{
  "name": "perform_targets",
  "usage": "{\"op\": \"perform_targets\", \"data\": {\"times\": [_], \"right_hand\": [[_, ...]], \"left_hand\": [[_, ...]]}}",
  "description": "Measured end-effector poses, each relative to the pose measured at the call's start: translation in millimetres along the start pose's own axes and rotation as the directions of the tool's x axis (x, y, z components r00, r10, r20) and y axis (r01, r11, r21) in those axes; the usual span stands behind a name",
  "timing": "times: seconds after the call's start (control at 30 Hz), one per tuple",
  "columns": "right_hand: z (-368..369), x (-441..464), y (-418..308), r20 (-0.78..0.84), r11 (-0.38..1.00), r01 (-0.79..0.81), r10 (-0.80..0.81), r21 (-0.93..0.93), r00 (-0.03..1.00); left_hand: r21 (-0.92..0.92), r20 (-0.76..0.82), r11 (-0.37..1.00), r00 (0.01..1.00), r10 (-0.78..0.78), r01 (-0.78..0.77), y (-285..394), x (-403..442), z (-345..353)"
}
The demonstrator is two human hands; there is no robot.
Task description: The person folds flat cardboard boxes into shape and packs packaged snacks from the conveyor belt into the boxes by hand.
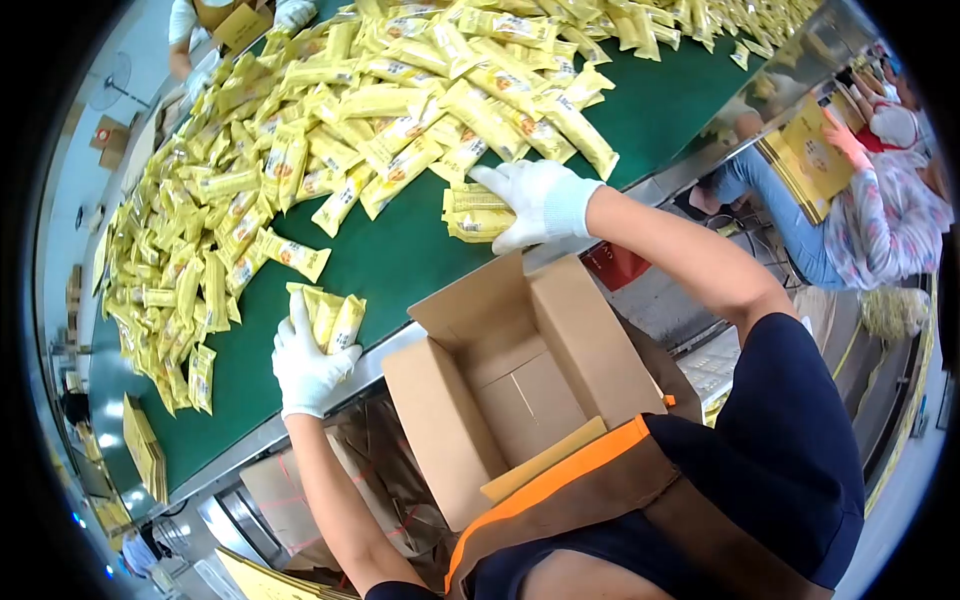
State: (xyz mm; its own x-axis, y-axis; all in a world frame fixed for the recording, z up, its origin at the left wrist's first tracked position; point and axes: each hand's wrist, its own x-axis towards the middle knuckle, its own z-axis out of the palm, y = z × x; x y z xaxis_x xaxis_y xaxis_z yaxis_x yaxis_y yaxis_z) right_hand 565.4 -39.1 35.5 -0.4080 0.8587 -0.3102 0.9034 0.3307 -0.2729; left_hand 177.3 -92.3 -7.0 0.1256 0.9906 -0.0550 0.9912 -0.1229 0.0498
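My left hand, in a white glove, is closed around a few yellow snack packets at the near edge of the green belt. Farther right, my right hand, gloved as well, grips a small bundle of yellow snack packets lying side by side. The far side of each bundle is partly hidden by my fingers. Between my forearms stands an open cardboard box, flaps spread and nothing visible inside. It leans against my brown apron with an orange edge.
A large heap of yellow packets covers much of the green belt. A metal rail runs along its near edge. Co-workers sit at right, one with folded yellow cartons; another person's gloved hand is across the belt.
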Motion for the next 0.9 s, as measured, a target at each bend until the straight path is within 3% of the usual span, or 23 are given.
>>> {"op": "perform_targets", "data": {"times": [0.03,0.17,0.3,0.4,0.47,0.53,0.6,0.63,0.7,0.73,0.8,0.83,0.87,0.9], "right_hand": [[-2.3,-2.9,0.1,0.055,0.998,-0.048,0.051,-0.048,0.997],[26.2,-8.0,2.2,-0.141,0.973,-0.068,0.038,-0.219,0.989],[17.8,-13.6,-9.2,-0.09,0.965,0.004,-0.029,-0.261,0.996],[22.5,-9.7,-1.8,-0.078,0.989,-0.046,0.035,-0.142,0.996],[12.1,-7.2,9.0,0.023,0.996,-0.083,0.082,0.035,0.996],[5.2,-16.9,22.4,0.091,0.992,-0.088,0.08,0.085,0.993],[-8.7,-38.4,39.8,0.005,0.956,-0.103,0.106,0.276,0.994],[-14.1,-49.7,50.4,-0.146,0.92,-0.094,0.16,0.381,0.976],[-34.1,-70.5,71.3,-0.243,0.82,-0.11,0.29,0.562,0.926],[-30.6,-74.0,93.0,-0.291,0.74,-0.017,0.286,0.673,0.913],[-22.5,-72.0,114.6,-0.351,0.337,0.265,0.226,0.903,0.909],[-24.4,-74.6,117.8,-0.209,0.128,0.184,0.229,0.975,0.951],[-15.9,-66.3,125.3,-0.186,0.008,0.188,0.195,0.982,0.963],[2.3,-52.4,137.9,-0.225,0.192,0.191,0.175,0.963,0.958]], "left_hand": [[-0.007,0.009,1.0,1.0,-0.01,0.01,2.8,-0.3,-2.0],[0.008,0.024,1.0,1.0,-0.016,0.015,-3.7,-0.9,3.2],[0.007,0.019,1.0,1.0,-0.02,0.019,-0.4,0.7,2.2],[0.015,0.03,0.999,0.999,-0.033,0.032,1.5,-0.6,-0.7],[0.028,0.043,0.999,0.998,-0.04,0.039,2.5,1.0,-1.1],[0.025,0.01,0.999,1.0,-0.021,0.021,-0.8,0.3,2.4],[0.026,0.003,1.0,1.0,-0.01,0.01,-1.0,0.2,2.0],[0.024,0.007,1.0,1.0,-0.015,0.015,-0.8,0.6,2.2],[0.022,0.001,1.0,1.0,-0.013,0.013,0.1,0.4,2.1],[0.004,0.01,1.0,1.0,-0.016,0.016,-0.8,1.0,2.4],[0.018,0.014,1.0,1.0,-0.01,0.009,-1.2,1.7,2.7],[0.021,0.009,1.0,1.0,-0.013,0.012,-2.0,1.9,4.0],[0.025,0.004,1.0,1.0,-0.015,0.015,-3.1,2.1,6.6],[0.03,-0.001,0.999,1.0,-0.021,0.021,-3.3,1.9,6.6]]}}
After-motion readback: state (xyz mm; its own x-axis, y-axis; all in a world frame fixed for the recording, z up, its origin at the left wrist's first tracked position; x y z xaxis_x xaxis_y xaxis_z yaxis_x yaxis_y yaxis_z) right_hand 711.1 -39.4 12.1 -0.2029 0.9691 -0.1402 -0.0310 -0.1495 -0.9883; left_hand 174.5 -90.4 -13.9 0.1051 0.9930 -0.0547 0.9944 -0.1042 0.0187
